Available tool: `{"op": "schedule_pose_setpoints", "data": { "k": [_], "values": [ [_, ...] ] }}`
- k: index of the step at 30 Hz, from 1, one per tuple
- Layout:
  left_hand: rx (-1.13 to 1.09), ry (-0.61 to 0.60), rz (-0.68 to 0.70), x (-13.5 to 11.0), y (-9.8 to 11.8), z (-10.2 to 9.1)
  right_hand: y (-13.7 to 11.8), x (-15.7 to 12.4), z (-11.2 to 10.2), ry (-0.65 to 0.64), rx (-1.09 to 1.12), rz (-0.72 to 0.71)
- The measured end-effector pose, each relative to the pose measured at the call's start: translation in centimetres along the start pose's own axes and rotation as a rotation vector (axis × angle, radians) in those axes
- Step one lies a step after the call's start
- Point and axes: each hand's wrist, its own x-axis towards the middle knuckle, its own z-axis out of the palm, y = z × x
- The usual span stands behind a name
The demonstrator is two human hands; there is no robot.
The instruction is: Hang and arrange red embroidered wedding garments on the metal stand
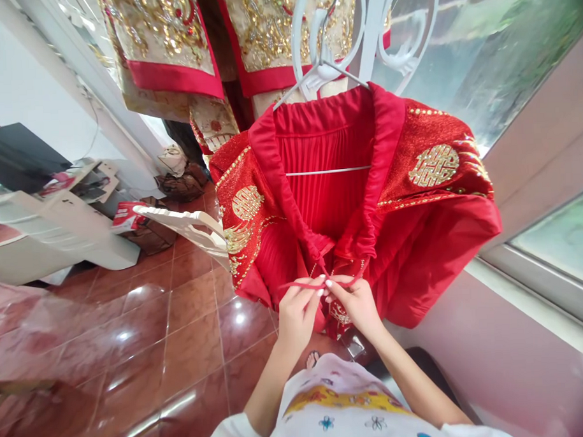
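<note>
A red garment (326,118) with a gathered collar, pleated body and gold embroidered emblems hangs in front of me on a white wire hanger (321,67). Thin red ties (294,285) come out of its collar at the neck opening. My left hand (299,304) pinches the ties between thumb and fingers. Close against it, my right hand (354,302) pinches them too, and the fingertips of both hands meet just below the collar. How the ties cross between the fingers is partly hidden.
Other garments with gold sequins and red hems (170,38) hang behind. A white chair (191,228) stands at left, with bags (180,181) and a white desk (81,219) beyond. At right is a window (506,58). The floor has glossy reddish tiles (189,311).
</note>
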Motion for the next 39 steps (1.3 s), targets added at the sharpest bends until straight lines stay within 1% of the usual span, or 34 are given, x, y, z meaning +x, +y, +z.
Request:
{"op": "schedule_pose_setpoints", "data": {
  "k": [1, 3, 5, 7, 9, 10, 12, 14, 16, 20, 22, 24, 26, 29, 31, 33, 34, 35, 36, 37, 39],
  "values": [
    [0.066, -0.002, 0.054, 0.5, 0.3, 0.1, 0.1, -0.1, 0.1, -0.020, -0.050, -0.029],
    [0.146, 0.024, 0.085, 1.6, 0.6, 0.5, 0.1, -0.3, 0.3, -0.048, -0.151, -0.084],
    [0.175, 0.108, 0.034, 2.3, 0.8, 1.1, 0.0, -0.6, 0.4, -0.049, -0.236, -0.125],
    [0.136, 0.211, -0.086, 2.5, 0.7, 1.7, -0.4, -0.9, 0.6, -0.042, -0.292, -0.166],
    [0.012, 0.278, -0.233, 2.5, 0.6, 2.1, -0.8, -1.1, 0.7, -0.056, -0.331, -0.211],
    [-0.089, 0.274, -0.306, 2.4, 0.6, 2.2, -0.9, -1.2, 0.8, -0.069, -0.344, -0.229],
    [-0.337, 0.193, -0.438, 2.4, 0.8, 2.3, -1.0, -1.3, 0.9, -0.087, -0.352, -0.247],
    [-0.559, 0.096, -0.534, 2.5, 1.0, 2.1, -0.9, -1.3, 0.9, -0.087, -0.338, -0.238],
    [-0.676, 0.058, -0.599, 2.5, 1.3, 1.5, -0.6, -1.2, 0.8, -0.084, -0.322, -0.206],
    [-0.739, 0.109, -0.675, 1.9, 0.8, 0.6, -0.4, -1.1, 0.6, -0.092, -0.307, -0.147],
    [-0.805, 0.179, -0.706, 1.4, 0.1, 0.4, -0.5, -1.0, 0.8, -0.094, -0.299, -0.139],
    [-0.904, 0.279, -0.706, 1.0, -0.4, 0.5, -0.7, -1.0, 1.0, -0.099, -0.286, -0.133],
    [-1.008, 0.357, -0.665, 0.8, -0.5, 0.3, -1.0, -1.0, 1.2, -0.116, -0.264, -0.121],
    [-1.108, 0.363, -0.527, 1.1, 0.2, -1.0, -1.5, -1.1, 1.2, -0.166, -0.192, -0.071],
    [-1.095, 0.360, -0.396, 1.4, 0.9, -2.6, -2.0, -1.1, 0.9, -0.212, -0.126, -0.018],
    [-0.995, 0.376, -0.242, 1.7, 1.4, -4.2, -2.5, -1.1, 0.3, -0.237, -0.070, 0.032],
    [-0.906, 0.394, -0.141, 1.9, 1.6, -4.8, -2.8, -1.1, -0.1, -0.228, -0.049, 0.049],
    [-0.769, 0.394, -0.034, 2.0, 1.6, -5.3, -3.0, -1.1, -0.4, -0.213, -0.032, 0.063],
    [-0.581, 0.355, 0.066, 2.1, 1.6, -5.5, -3.3, -1.0, -0.8, -0.199, -0.019, 0.076],
    [-0.353, 0.283, 0.154, 2.3, 1.6, -5.5, -3.5, -1.0, -1.1, -0.198, -0.012, 0.087],
    [0.133, 0.080, 0.284, 2.8, 1.6, -5.0, -4.1, -0.9, -1.7, -0.255, -0.054, 0.083]
  ]
}}
